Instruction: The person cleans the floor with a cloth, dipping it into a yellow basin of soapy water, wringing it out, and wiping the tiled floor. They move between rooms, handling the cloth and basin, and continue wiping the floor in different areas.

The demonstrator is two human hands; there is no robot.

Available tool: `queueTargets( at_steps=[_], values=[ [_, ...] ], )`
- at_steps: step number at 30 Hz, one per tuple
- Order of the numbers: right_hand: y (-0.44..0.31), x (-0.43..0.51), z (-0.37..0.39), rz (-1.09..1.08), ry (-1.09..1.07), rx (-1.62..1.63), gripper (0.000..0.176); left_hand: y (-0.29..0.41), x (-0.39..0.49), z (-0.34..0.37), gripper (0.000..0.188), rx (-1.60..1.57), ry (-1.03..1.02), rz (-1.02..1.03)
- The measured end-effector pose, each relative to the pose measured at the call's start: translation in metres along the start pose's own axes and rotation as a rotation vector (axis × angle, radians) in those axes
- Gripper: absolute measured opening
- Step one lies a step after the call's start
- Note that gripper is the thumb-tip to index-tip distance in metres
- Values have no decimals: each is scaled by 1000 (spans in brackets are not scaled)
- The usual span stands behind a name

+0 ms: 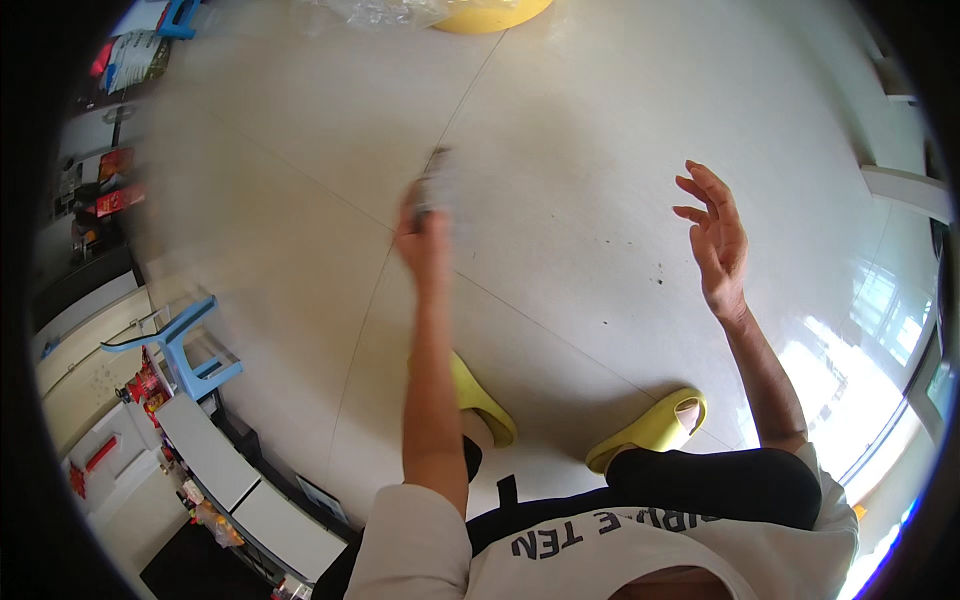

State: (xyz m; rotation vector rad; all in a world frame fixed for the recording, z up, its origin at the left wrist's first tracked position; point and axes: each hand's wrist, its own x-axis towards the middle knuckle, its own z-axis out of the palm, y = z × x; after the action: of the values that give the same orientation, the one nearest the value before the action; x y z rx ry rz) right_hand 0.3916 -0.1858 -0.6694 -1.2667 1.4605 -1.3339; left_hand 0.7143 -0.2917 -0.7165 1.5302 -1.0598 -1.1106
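My left hand (423,251) is closed around a small greyish object with dark parts (439,191). Motion blur hides what kind of thing it is. Both are over the pale tiled floor (322,135), left of the middle of the view. Off to the right, my right hand (718,240) is raised with its fingers apart and slightly curled, holding nothing. Several small dark crumbs (660,281) lie on the tiles between the two hands. Yellow slippers are on my feet, the left one (480,397) partly behind my forearm and the right one (649,429) in fuller view.
A blue plastic stool (184,349) stands at the left, near a long white-topped cabinet (281,525). At the top edge are clear plastic wrapping (382,11) and a round yellow object (491,16), cut off by the frame. Another blue stool (178,19) shows at the upper left.
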Motion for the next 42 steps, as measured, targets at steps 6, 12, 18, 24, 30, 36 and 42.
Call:
queueTargets(
  at_steps=[6, 12, 18, 24, 30, 36, 42],
  values=[
    [12, -3, -28, 51, 116, -24, 44, -56, 33, -124, 41, 555, 304, 220],
    [13, -15, -42, 196, 291, 157, 38, -68, -60, 17, 42, 670, 15, 535],
    [-3, -29, -47, 364, 377, 589, 34, -48, -120, 111, 39, 302, -168, 400],
    [0, -46, -66, 469, 389, 465, 28, 22, 36, 116, 31, 474, -219, 691],
    [9, -43, -65, 492, 407, 496, 26, -25, 31, 155, 28, 587, -512, 975],
    [2, -52, -60, 498, 368, 578, 25, -32, -119, 127, 23, 373, -698, 682],
    [7, -68, -56, 393, 189, 379, 25, -3, -122, 90, 32, -279, -606, -226]
  ],
)
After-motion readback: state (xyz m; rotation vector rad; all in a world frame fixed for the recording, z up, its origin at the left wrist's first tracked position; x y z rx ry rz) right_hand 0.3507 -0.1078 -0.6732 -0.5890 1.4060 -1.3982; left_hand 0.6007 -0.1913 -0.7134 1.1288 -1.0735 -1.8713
